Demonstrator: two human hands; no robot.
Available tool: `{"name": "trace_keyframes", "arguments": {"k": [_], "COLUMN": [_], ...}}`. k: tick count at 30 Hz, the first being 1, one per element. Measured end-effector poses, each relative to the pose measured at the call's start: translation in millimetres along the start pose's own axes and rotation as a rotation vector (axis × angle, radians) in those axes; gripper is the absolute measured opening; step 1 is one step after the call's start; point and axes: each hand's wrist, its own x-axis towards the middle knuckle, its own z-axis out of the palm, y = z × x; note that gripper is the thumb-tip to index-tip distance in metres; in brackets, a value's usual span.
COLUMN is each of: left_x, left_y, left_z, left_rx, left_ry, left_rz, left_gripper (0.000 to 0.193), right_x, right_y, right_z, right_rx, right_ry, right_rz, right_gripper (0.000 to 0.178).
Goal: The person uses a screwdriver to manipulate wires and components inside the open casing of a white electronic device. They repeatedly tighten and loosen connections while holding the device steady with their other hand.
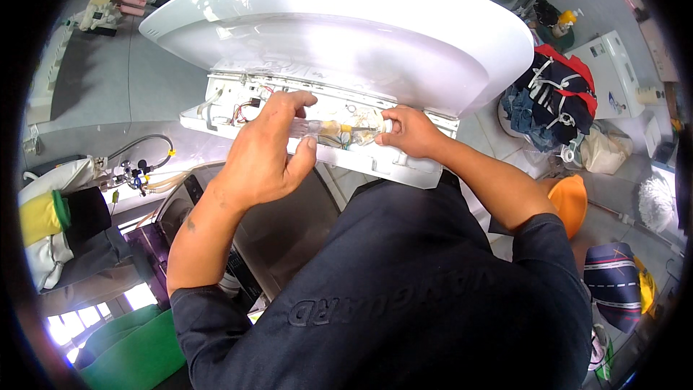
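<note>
A white appliance panel (415, 173) lies across in front of me, its inner side up, with thin coloured wires along it. On it lies a screwdriver (330, 128) with a clear and yellow handle, its shaft pointing right. My left hand (271, 146) is around the handle's end, thumb and forefinger spread apart on either side; whether the palm touches it is hidden. Thumb and fingers of my right hand (408, 132) pinch a small white part (388, 126) near the screwdriver's tip. The exact kind of that part cannot be made out.
A large curved white cover (346, 22) rises behind the panel. Left are a hose with brass fittings (144, 173) and a dark open bin-like box (289, 231). Right are piled clothes (556, 94), an orange basin (568, 206) and a white cabinet (606, 72). Green cloth (133, 354) lies lower left.
</note>
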Motion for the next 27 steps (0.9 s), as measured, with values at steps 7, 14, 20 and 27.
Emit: {"name": "trace_keyframes", "arguments": {"k": [7, 14, 20, 27], "left_x": [-1.8, 5.4, 1.5, 2.9], "left_y": [-4.2, -3.1, -2.2, -5.6], "left_z": [6.6, 7.7, 1.9, 8.4], "left_rx": [0.057, 0.101, 0.071, 0.021], "left_ry": [-0.027, 0.108, -0.123, 0.052], "left_rz": [-0.107, 0.112, -0.228, 0.002], "left_gripper": [0.038, 0.035, 0.037, 0.033], "right_x": [1.0, 1.2, 0.7, 0.7], "right_y": [1.7, 2.8, 2.0, 1.6], "right_z": [1.1, 1.3, 0.8, 0.9], "right_rx": [-0.001, -0.001, 0.013, 0.008], "right_ry": [0.001, 0.004, -0.001, -0.006], "right_rz": [-0.012, 0.002, 0.008, 0.020], "right_gripper": [0.049, 0.050, 0.054, 0.059]}}
